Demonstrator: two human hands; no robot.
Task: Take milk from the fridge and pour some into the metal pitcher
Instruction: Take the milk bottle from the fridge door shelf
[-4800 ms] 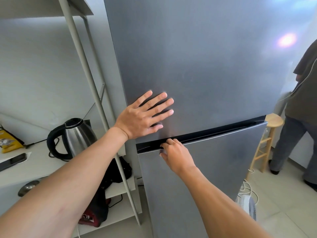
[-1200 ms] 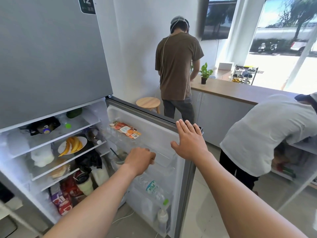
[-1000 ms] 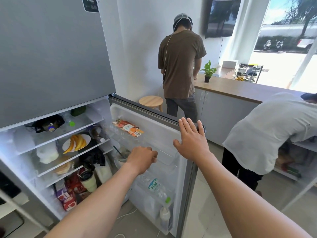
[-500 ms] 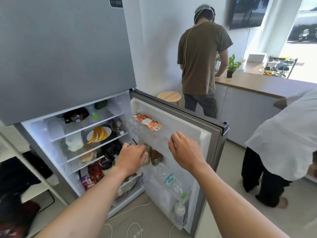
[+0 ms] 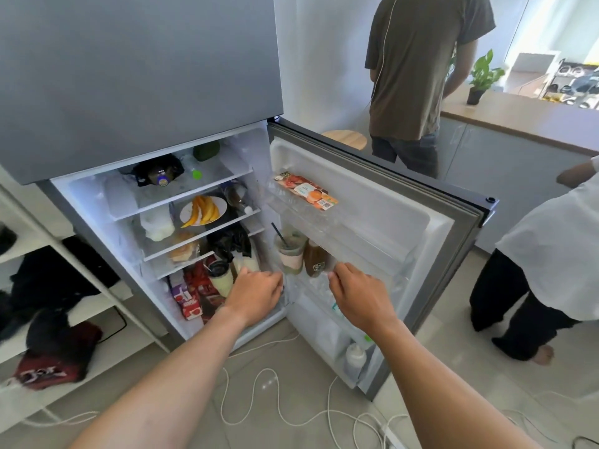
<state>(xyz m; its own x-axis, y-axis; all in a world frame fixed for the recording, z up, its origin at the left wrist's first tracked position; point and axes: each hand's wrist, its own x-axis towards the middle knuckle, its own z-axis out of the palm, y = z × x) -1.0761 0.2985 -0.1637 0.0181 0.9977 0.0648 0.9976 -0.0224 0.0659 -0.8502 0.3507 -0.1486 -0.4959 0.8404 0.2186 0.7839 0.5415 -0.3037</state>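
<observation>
Head view: fridge (image 5: 139,76) open; left grip (image 5: 257,288) near pale bottle (image 5: 248,262), right grip (image 5: 356,296) at door shelf (image 5: 366,252); cannot tell if either grasps.

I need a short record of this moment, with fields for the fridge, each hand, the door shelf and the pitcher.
fridge: lower door open
left hand: inside the fridge, next to the pale bottle; grip hidden
right hand: at the door shelf, beside the brown bottle; grip unclear
door shelf: holds cup with straw, brown bottle
metal pitcher: not in view
</observation>
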